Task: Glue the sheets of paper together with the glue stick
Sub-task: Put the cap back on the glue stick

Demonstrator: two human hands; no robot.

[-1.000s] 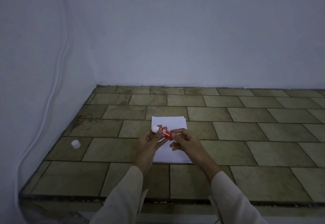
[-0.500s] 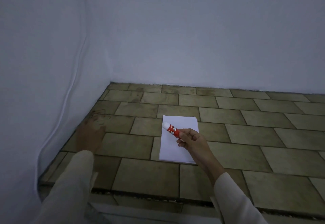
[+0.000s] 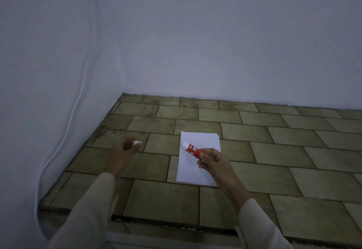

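Note:
A small stack of white paper sheets (image 3: 201, 141) lies flat on the tiled surface. My right hand (image 3: 213, 162) holds a red glue stick (image 3: 192, 149) by its lower end above the stack, its white glue tip pointing up and left, uncapped. Out to the left, blurred by motion, my left hand (image 3: 122, 152) pinches the small white cap (image 3: 136, 143) in its fingertips, well apart from the paper.
The tiled surface (image 3: 274, 151) meets white walls at the back and left. A white cable (image 3: 78, 102) runs down the left wall. A thin loop of wire (image 3: 110, 132) lies near the left corner. A dark front edge (image 3: 176, 227) runs below my arms.
My left hand left the glue stick, reached left to the white cap on the tiles and picked it up. My right hand kept the glue stick over the paper. The camera view shifted left.

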